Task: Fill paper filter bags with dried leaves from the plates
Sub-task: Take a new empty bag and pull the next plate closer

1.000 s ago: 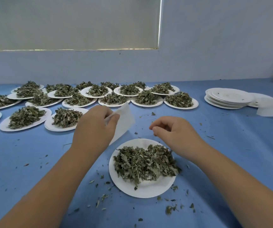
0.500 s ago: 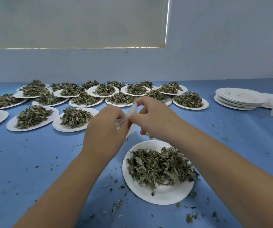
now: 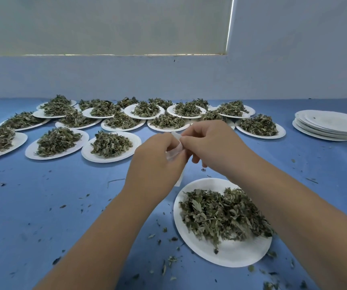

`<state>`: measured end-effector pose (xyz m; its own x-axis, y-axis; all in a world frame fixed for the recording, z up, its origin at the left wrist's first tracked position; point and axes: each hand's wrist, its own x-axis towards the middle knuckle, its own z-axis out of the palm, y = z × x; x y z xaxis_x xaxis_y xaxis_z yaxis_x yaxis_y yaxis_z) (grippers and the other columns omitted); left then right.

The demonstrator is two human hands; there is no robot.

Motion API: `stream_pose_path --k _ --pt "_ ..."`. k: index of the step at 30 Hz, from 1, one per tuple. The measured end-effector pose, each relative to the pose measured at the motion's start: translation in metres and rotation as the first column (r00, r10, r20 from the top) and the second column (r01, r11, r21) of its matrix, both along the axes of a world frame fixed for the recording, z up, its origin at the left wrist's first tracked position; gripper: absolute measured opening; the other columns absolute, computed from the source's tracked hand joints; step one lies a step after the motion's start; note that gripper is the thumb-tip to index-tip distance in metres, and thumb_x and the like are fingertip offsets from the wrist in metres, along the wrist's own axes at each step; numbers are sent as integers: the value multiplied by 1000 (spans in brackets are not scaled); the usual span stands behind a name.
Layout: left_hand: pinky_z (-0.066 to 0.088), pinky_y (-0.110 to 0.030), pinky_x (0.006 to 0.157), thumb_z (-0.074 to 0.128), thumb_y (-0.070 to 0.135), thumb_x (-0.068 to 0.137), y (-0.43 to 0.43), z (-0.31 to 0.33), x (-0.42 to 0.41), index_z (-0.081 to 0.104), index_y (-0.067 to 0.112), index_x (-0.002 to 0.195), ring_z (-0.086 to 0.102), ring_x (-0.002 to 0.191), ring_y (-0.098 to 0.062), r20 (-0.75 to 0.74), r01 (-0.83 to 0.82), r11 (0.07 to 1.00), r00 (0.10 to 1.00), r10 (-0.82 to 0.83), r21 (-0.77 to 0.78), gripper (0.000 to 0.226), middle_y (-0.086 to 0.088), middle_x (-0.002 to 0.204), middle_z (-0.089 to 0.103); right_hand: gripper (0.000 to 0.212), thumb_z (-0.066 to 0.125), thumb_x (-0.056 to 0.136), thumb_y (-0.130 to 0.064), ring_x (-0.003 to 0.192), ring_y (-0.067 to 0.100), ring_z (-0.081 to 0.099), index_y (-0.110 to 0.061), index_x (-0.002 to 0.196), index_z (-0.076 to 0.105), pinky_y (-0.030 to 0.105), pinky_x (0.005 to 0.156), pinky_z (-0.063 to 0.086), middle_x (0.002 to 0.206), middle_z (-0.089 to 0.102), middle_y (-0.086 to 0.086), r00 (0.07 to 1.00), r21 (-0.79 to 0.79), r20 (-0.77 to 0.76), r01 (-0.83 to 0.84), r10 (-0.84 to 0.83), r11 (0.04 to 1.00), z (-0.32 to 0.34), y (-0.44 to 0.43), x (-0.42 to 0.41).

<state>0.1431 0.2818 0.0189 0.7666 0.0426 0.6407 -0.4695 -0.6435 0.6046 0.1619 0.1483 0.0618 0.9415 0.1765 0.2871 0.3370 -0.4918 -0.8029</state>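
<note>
Paper plates (image 3: 114, 159) heaped with dried leaves fill the far left and far middle of the blue worktop (image 3: 42, 210). Above the worktop's middle, the left hand (image 3: 156, 164) pinches a white paper filter bag (image 3: 175, 151) between thumb and curled fingers. The right hand (image 3: 210, 147) touches it and pinches the bag's upper edge. Below the right forearm, near the front edge, a paper plate (image 3: 231, 258) carries a pile of dried leaves (image 3: 220, 216). A stack of empty plates (image 3: 327, 124) sits at the far right.
</note>
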Motion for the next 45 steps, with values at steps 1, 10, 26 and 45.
stream_pose_path --k 1,10,26,45 --pt "32 -15 52 67 27 88 0 1 -1 57 13 70 44 62 -7 -17 25 1000 1000 -25 -9 25 5 66 53 15 60 83 -13 50 4 58 -15 72 70 20 45 45 61 66 -4 1000 4 4 4 -4 1000 0 -1 0" --pt "27 -24 46 57 21 90 -2 13 -2 50 15 62 30 41 -8 -329 -22 869 930 -163 -494 29 13 49 40 19 61 85 -10 51 5 61 -19 71 68 29 50 51 67 67 5 1000 72 23 5 -7 997 0 -17 1" --pt "36 -9 52 66 33 83 3 13 -12 59 20 74 47 58 2 -323 -60 994 946 27 -93 17 8 74 59 20 60 82 -45 65 5 67 -37 100 60 30 60 56 76 67 -9 985 -69 -50 -166 162 984 -2 -17 -6" --pt "34 -30 47 48 17 93 11 13 -8 48 17 91 50 60 -21 -359 -227 968 899 252 109 2 -4 77 56 33 57 77 -22 67 18 65 -36 105 46 30 55 47 66 60 -5 999 -222 -45 13 -23 975 -9 -7 -13"
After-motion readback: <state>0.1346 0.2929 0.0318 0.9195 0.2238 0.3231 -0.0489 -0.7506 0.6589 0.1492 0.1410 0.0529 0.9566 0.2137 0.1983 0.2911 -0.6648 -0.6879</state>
